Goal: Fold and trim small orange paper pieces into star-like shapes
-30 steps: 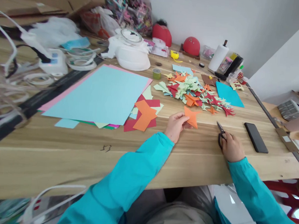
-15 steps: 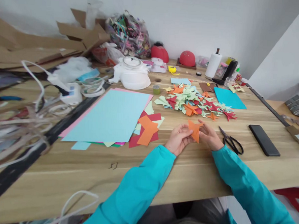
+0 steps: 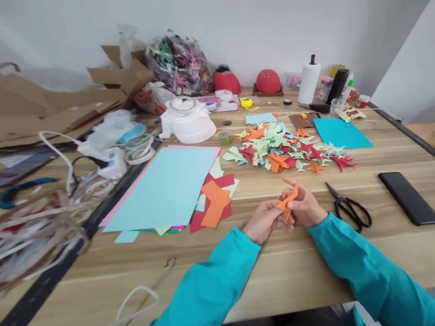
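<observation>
Both my hands hold one folded orange paper shape (image 3: 288, 200) just above the wooden table (image 3: 307, 267). My left hand (image 3: 265, 221) pinches its lower end, fingers closed. My right hand (image 3: 305, 206) grips its upper side, fingers curled around it. The paper is turned nearly edge-on to me. Black scissors (image 3: 351, 208) lie on the table just right of my right hand. A pile of folded paper shapes (image 3: 288, 150) in green, orange and red lies beyond my hands.
Large light-blue and pink sheets (image 3: 164, 187) lie to the left, with orange and red scraps (image 3: 215, 202) beside them. A black phone (image 3: 409, 197) lies at the right, a teal sheet (image 3: 340, 132) behind it. Cardboard, tape rolls and cables crowd the left side.
My right hand let go of the scissors, which now lie on the table, and joined my left hand on the orange paper. The paper has turned from flat to nearly edge-on.
</observation>
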Motion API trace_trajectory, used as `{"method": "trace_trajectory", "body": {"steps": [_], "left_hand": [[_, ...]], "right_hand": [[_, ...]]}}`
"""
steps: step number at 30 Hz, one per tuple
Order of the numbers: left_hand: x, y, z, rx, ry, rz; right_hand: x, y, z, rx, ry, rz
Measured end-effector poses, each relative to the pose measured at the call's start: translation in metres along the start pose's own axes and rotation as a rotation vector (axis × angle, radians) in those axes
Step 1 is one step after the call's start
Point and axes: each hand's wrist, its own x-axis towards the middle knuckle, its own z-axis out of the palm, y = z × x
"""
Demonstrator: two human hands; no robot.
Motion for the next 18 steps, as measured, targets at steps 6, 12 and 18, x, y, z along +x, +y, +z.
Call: {"method": "trace_trajectory", "body": {"steps": [6, 12, 18], "left_hand": [[-0.003, 0.008, -0.003, 0.328, 0.252, 0.287], [-0.009, 0.011, 0.001, 0.362, 0.202, 0.381], [-0.005, 0.005, -0.003, 0.276, 0.262, 0.315]], "right_hand": [[0.002, -0.003, 0.001, -0.021, 0.1, -0.056], [-0.001, -0.007, -0.001, -0.257, 0.101, -0.194], [-0.004, -0.008, 0.001, -0.322, 0.053, -0.193]]}}
